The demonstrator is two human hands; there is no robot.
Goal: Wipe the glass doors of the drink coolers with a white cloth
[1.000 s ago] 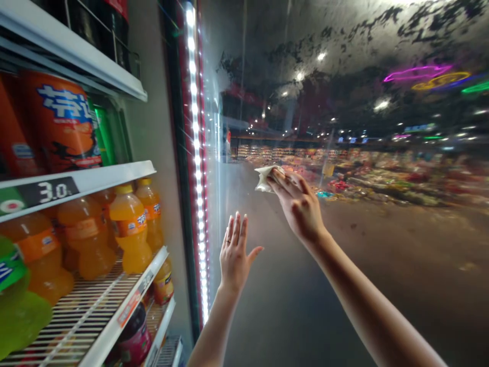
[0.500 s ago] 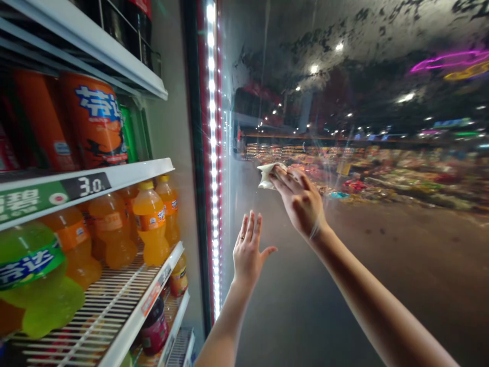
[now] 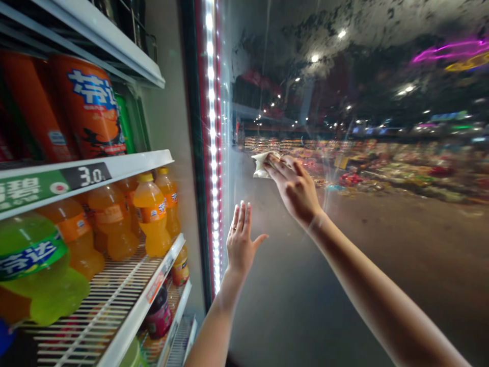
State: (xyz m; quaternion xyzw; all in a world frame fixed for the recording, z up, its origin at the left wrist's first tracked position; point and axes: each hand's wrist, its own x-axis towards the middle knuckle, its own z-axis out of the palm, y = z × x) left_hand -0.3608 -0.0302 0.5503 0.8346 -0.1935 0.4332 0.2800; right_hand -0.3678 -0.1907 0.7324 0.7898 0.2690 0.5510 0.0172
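At the frame's centre, our right hand point(image 3: 296, 188) grips the pale cloth point(image 3: 261, 166) against the glass door point(image 3: 290, 295); our left hand point(image 3: 240, 247), lower, has outstretched fingers holding nothing. Wiping seems unfinished: mottled film point(image 3: 382, 23) remains upper right, though we cannot tell how much is cleaned.

Pair of bare arms, raised and reaching forward. Left forearm point(image 3: 219, 316): rising steeply from the lower edge, wrist nearly straight. Left hand point(image 3: 241, 244): back to the viewer, fingers extended upward and close together, thumb splayed out to the right. Right forearm point(image 3: 367, 275): long diagonal from the lower right corner. Right hand point(image 3: 296, 188): higher than the left, back showing, knuckles raised, fingers bent and pointing up and leftward.
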